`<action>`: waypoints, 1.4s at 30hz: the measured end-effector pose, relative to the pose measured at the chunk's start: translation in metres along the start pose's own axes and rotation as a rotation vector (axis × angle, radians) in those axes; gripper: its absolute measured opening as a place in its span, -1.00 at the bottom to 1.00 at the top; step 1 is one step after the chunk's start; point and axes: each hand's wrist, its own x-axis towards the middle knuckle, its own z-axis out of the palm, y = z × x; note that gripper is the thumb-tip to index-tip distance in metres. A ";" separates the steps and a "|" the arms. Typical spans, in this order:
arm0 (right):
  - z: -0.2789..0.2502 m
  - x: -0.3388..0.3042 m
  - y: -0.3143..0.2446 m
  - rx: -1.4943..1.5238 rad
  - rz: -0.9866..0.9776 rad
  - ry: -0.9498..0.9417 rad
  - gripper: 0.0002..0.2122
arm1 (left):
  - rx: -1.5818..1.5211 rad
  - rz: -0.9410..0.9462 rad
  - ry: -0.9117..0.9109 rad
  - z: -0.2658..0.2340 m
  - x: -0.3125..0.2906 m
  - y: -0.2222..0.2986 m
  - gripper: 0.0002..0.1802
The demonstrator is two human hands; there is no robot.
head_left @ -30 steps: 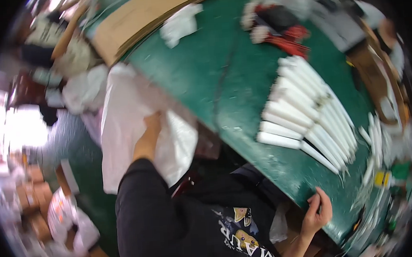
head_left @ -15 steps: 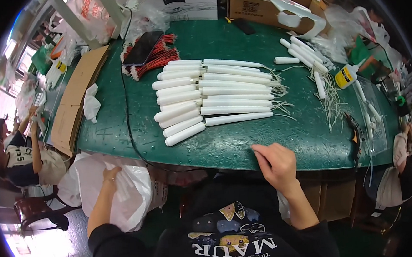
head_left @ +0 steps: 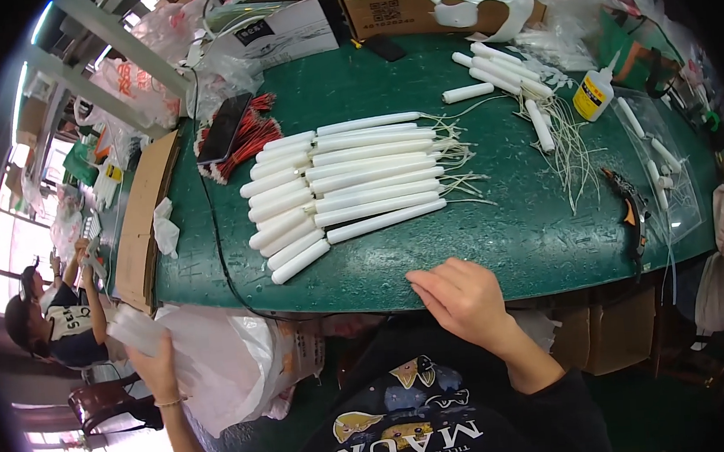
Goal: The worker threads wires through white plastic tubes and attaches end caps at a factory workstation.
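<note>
My left hand point(head_left: 158, 366) is wrapped round a small bundle of white tubes point(head_left: 132, 330), slightly blurred, above a large white plastic bag point(head_left: 228, 353) at the left of the table. My right hand point(head_left: 464, 299) rests by the table's near edge, fingers curled and thumb against them, with nothing seen in it. In front of it lies a row of long white tubes point(head_left: 374, 162) with thin pale wires from their right ends. Shorter white tubes point(head_left: 282, 223) adjoin their left ends, fanning toward me.
A phone point(head_left: 225, 126) lies on red wires point(head_left: 247, 142) on the green table point(head_left: 365, 276). To the right are loose white tubes point(head_left: 506, 69), a glue bottle point(head_left: 593, 94) and a black-and-orange tool point(head_left: 630, 211). A black cable point(head_left: 215, 228) crosses the left side. Cardboard point(head_left: 148, 224) stands beside it.
My left hand has come up out of the white bag, leftward, with white tubes in it. The view has turned. My right hand stays near the table edge, still curled.
</note>
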 end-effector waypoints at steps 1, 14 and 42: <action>0.003 0.000 0.000 0.008 -0.008 -0.008 -0.82 | 0.042 0.080 0.016 -0.005 0.017 0.032 -0.48; -0.003 -0.001 0.007 -0.017 -0.035 -0.007 -0.78 | 0.052 1.069 -0.390 0.313 0.232 0.303 -0.30; 0.005 -0.002 0.007 -0.059 -0.025 0.000 -0.83 | 0.650 -0.705 -1.360 0.016 -0.028 -0.182 -0.73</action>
